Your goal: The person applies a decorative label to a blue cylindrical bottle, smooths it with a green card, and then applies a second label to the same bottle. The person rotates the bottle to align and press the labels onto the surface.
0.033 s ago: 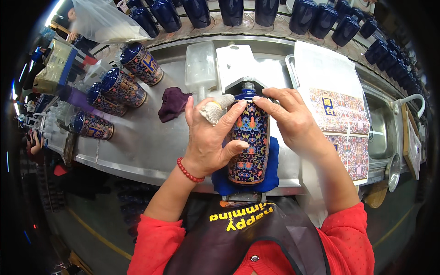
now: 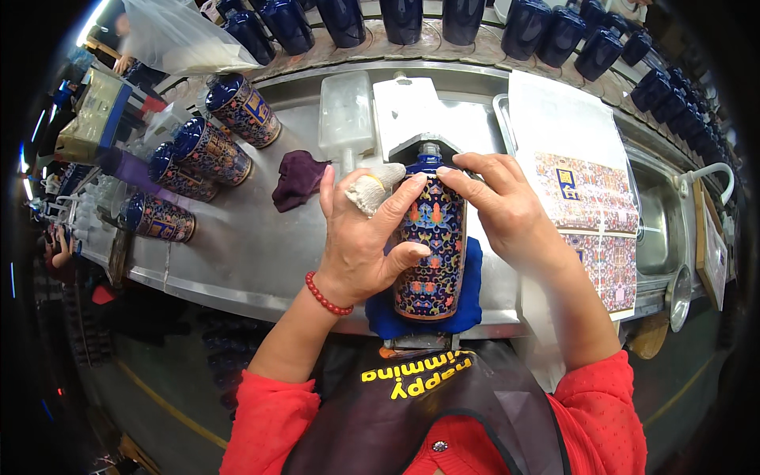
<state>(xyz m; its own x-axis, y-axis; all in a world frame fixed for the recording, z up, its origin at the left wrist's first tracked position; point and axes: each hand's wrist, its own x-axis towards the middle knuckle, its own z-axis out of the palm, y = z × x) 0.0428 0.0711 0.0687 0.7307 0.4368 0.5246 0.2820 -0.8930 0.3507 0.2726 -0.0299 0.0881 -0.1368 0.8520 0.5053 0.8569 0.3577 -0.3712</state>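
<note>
A dark blue bottle (image 2: 432, 261) with a colourful floral decal lies in front of me, its clear threaded neck pointing away. Beneath it is a blue cloth (image 2: 473, 289), and its neck end meets a grey notched rest (image 2: 404, 148). My left hand (image 2: 356, 245) holds the bottle's left side, index fingertip at the shoulder, thumb on the patterned front. A white wrap (image 2: 368, 192) covers one or more of its fingers. From the right, my right hand (image 2: 511, 210) presses thumb and fingertips on the bottle's shoulder. Its finger undersides are hidden.
Several decorated bottles (image 2: 245, 111) stand on the left of the metal table (image 2: 237, 261). A purple cloth (image 2: 299, 180) and a translucent container (image 2: 346, 115) lie nearer. Patterned decal sheets (image 2: 594, 198) and a sink (image 2: 659, 206) are right; plain blue bottles (image 2: 400, 20) line the conveyor behind.
</note>
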